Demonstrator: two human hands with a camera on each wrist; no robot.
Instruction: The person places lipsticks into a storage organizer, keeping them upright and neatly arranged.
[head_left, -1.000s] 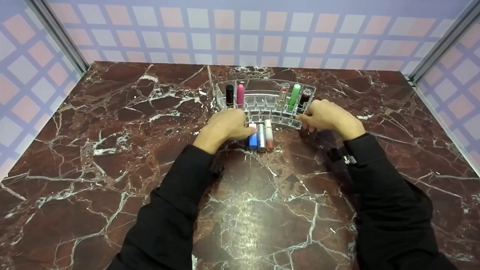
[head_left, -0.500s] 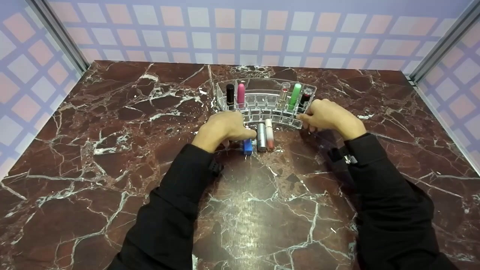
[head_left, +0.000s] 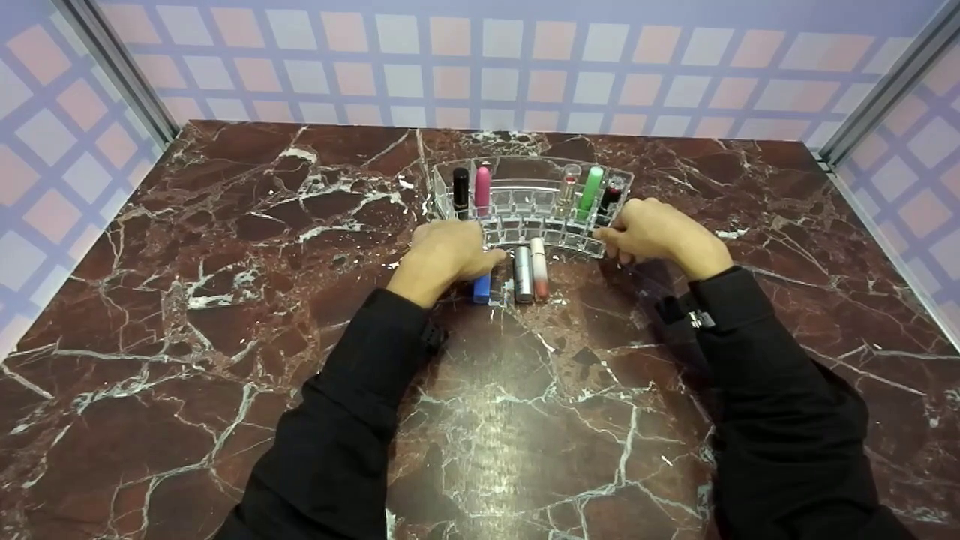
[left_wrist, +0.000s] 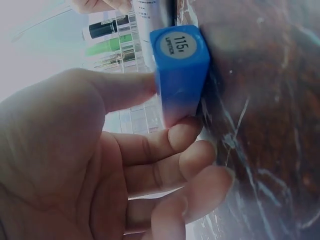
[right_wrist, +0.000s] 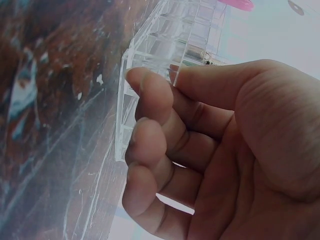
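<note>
My left hand [head_left: 444, 253] pinches a blue lipstick [left_wrist: 181, 75] between thumb and index finger. Its end faces the left wrist camera, with a round "115 LIPSTICK" label; the other fingers curl loosely below. In the head view the lipstick's blue end [head_left: 481, 290] shows under the hand, low over the marbled table. To its right lie a silver tube [head_left: 523, 276] and a white-and-red tube [head_left: 539, 271], side by side. My right hand [head_left: 661, 234] grips the right end of a clear curved lipstick organizer [head_left: 525, 163], thumb and index finger on its edge.
In the organizer stand a black lipstick [head_left: 460, 191], a pink one [head_left: 482, 189], a clear-capped one [head_left: 568, 193], a green one [head_left: 589, 193] and a dark one [head_left: 609, 198]. A checkered wall [head_left: 480, 67] borders the marbled table [head_left: 225, 375].
The blue lipstick has moved left in my left hand, away from the silver tube, tilting on the way. My right hand and the organizer have stayed almost still.
</note>
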